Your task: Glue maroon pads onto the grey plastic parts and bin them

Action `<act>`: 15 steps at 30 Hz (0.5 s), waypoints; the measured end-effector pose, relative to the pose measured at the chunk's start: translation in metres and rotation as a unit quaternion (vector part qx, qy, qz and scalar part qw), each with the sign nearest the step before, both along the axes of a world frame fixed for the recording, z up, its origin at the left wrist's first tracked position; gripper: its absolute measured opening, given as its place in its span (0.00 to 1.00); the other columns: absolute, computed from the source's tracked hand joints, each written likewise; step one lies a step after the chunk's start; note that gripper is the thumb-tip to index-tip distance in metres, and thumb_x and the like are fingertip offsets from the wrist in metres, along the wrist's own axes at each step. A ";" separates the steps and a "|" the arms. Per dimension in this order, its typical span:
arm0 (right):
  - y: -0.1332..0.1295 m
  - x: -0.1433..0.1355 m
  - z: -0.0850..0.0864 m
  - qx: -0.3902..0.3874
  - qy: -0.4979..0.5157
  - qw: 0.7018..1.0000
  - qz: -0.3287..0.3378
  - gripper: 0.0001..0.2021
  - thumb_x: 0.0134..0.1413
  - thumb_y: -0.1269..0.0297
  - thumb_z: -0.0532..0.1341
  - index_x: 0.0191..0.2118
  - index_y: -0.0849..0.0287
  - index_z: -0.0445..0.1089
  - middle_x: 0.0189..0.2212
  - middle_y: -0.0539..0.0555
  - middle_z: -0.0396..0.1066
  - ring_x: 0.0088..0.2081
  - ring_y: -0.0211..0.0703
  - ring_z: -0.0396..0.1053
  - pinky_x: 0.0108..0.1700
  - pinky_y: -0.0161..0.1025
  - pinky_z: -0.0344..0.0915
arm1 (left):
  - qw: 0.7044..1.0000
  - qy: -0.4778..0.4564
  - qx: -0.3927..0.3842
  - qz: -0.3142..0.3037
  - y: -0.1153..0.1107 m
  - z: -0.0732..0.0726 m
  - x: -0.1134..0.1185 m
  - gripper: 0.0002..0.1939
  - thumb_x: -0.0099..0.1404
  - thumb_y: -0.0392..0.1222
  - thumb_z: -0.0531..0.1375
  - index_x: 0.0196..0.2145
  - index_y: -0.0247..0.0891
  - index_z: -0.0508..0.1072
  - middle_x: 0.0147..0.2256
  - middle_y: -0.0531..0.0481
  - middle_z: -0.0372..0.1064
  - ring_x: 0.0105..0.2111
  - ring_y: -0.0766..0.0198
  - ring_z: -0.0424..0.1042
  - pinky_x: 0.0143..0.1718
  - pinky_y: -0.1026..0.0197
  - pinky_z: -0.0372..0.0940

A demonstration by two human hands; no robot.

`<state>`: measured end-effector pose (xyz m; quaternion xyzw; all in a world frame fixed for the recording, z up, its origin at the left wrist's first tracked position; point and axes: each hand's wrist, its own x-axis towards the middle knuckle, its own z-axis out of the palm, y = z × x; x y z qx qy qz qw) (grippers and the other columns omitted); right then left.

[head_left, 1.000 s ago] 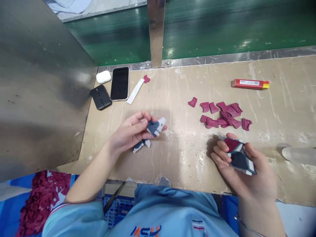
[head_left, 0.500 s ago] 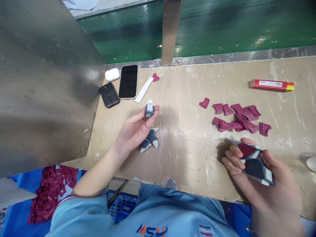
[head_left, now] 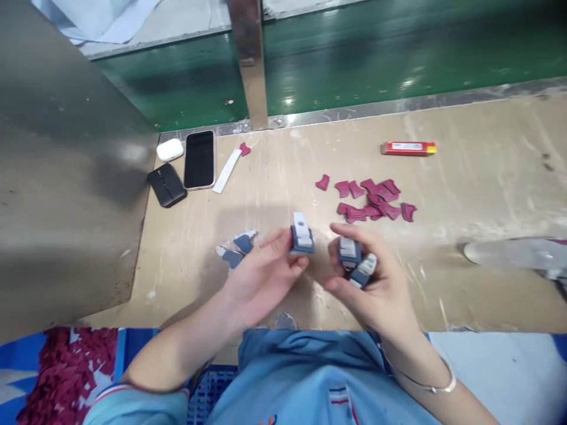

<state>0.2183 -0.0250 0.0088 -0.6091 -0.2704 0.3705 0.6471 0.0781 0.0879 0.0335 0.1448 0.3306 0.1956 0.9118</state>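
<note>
My left hand (head_left: 266, 274) pinches a small navy and light-grey moulded piece (head_left: 303, 239) with a pale tab standing up from it. Close by on the right, my right hand (head_left: 376, 277) curls around two similar navy and light-grey pieces (head_left: 349, 252), one lying against the other. The two hands are apart, above the front of the table. Beside my left hand lie several flat navy and grey pieces (head_left: 243, 243), partly hidden by it. Beyond my right hand is a loose group of maroon curved pieces (head_left: 375, 202) on the table.
At the back left are a phone (head_left: 199, 160), a white case (head_left: 170, 150), a black square device (head_left: 167, 185) and a white strip (head_left: 227, 171). A red box (head_left: 408, 149) lies at the back right. Metal panel (head_left: 66, 177) stands left; maroon scraps (head_left: 66, 378) fill a blue bin below.
My right hand has moved left with its pieces, close to my left hand. My left hand has shifted toward the right and nearer my body. The camera view has turned right.
</note>
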 end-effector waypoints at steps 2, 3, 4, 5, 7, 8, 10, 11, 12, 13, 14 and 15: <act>0.005 -0.001 0.005 0.017 0.002 1.000 0.007 0.23 0.39 0.61 0.82 0.45 0.44 0.84 0.37 0.51 0.78 0.34 0.45 0.72 0.38 0.44 0.74 | 1.000 -0.015 -0.011 -0.016 -0.019 -0.004 0.012 0.14 0.60 0.40 0.78 0.29 0.38 0.76 0.34 0.54 0.76 0.34 0.68 0.74 0.42 0.65 0.71; 0.006 0.000 0.006 0.020 -0.002 1.000 0.008 0.21 0.41 0.61 0.81 0.44 0.45 0.84 0.39 0.51 0.79 0.36 0.46 0.73 0.39 0.44 0.75 | 1.000 -0.012 -0.014 -0.011 -0.028 -0.006 0.017 0.16 0.58 0.41 0.79 0.28 0.38 0.75 0.34 0.54 0.75 0.36 0.67 0.75 0.45 0.64 0.72; 0.005 0.002 0.005 0.020 -0.009 1.000 0.005 0.18 0.43 0.60 0.80 0.43 0.46 0.84 0.40 0.51 0.79 0.38 0.46 0.74 0.41 0.44 0.75 | 1.000 -0.006 -0.013 0.001 -0.035 -0.010 0.022 0.18 0.56 0.42 0.80 0.27 0.38 0.75 0.34 0.54 0.75 0.38 0.66 0.75 0.47 0.64 0.71; 0.004 0.005 0.003 0.017 -0.019 1.000 0.000 0.16 0.45 0.60 0.79 0.42 0.46 0.84 0.40 0.51 0.80 0.38 0.46 0.75 0.42 0.44 0.75 | 1.000 0.003 -0.009 0.012 -0.042 -0.013 0.026 0.19 0.54 0.43 0.81 0.26 0.38 0.74 0.34 0.54 0.74 0.39 0.65 0.75 0.48 0.63 0.71; -0.002 0.010 -0.003 0.012 -0.039 0.999 0.003 0.13 0.48 0.58 0.78 0.41 0.49 0.83 0.39 0.51 0.80 0.38 0.46 0.76 0.41 0.43 0.75 | 0.999 0.022 0.003 0.027 -0.051 -0.019 0.033 0.24 0.50 0.45 0.83 0.24 0.38 0.71 0.32 0.55 0.72 0.38 0.65 0.74 0.46 0.65 0.69; -0.005 0.012 -0.006 0.013 -0.047 0.999 0.009 0.13 0.48 0.57 0.78 0.40 0.50 0.82 0.38 0.51 0.80 0.36 0.45 0.76 0.40 0.42 0.75 | 0.999 0.029 0.009 0.031 -0.055 -0.021 0.035 0.26 0.49 0.45 0.83 0.23 0.38 0.69 0.31 0.55 0.71 0.37 0.66 0.72 0.44 0.66 0.69; -0.011 0.015 -0.013 0.022 -0.066 0.997 0.025 0.13 0.51 0.56 0.77 0.41 0.51 0.80 0.36 0.51 0.79 0.34 0.43 0.75 0.36 0.39 0.74 | 0.998 0.042 0.013 0.035 -0.059 -0.024 0.037 0.30 0.45 0.45 0.85 0.21 0.38 0.65 0.28 0.57 0.67 0.33 0.69 0.69 0.40 0.68 0.67; -0.013 0.015 -0.016 0.029 -0.080 0.996 0.032 0.13 0.53 0.55 0.76 0.41 0.51 0.79 0.37 0.50 0.79 0.34 0.43 0.76 0.35 0.39 0.74 | 0.998 0.047 0.014 0.034 -0.061 -0.024 0.038 0.32 0.44 0.45 0.85 0.20 0.38 0.63 0.27 0.57 0.65 0.32 0.69 0.67 0.39 0.69 0.66; -0.015 0.015 -0.018 0.037 -0.094 0.994 0.033 0.12 0.55 0.55 0.76 0.42 0.51 0.79 0.38 0.50 0.80 0.35 0.43 0.76 0.36 0.39 0.74 | 0.998 0.050 0.017 0.034 -0.062 -0.023 0.039 0.33 0.43 0.46 0.85 0.20 0.38 0.62 0.27 0.57 0.64 0.32 0.70 0.66 0.38 0.69 0.66; -0.017 0.014 -0.020 0.047 -0.111 0.992 0.029 0.12 0.57 0.54 0.75 0.43 0.50 0.78 0.39 0.50 0.80 0.36 0.43 0.77 0.37 0.39 0.75 | 0.998 0.052 0.023 0.035 -0.062 -0.022 0.039 0.34 0.43 0.46 0.85 0.20 0.38 0.61 0.26 0.58 0.64 0.31 0.70 0.65 0.38 0.70 0.66; -0.018 0.014 -0.022 0.059 -0.128 0.990 0.023 0.12 0.58 0.54 0.75 0.44 0.50 0.78 0.40 0.50 0.81 0.37 0.43 0.78 0.39 0.39 0.76 | 0.997 0.052 0.033 0.037 -0.062 -0.021 0.039 0.35 0.43 0.47 0.85 0.20 0.38 0.60 0.26 0.58 0.64 0.31 0.70 0.65 0.38 0.70 0.66; -0.019 0.013 -0.023 0.072 -0.144 0.987 0.015 0.12 0.58 0.54 0.75 0.44 0.49 0.78 0.41 0.50 0.81 0.38 0.43 0.79 0.40 0.39 0.76 | 0.997 0.050 0.046 0.039 -0.062 -0.020 0.039 0.36 0.43 0.47 0.85 0.20 0.38 0.59 0.26 0.58 0.64 0.31 0.70 0.65 0.38 0.70 0.65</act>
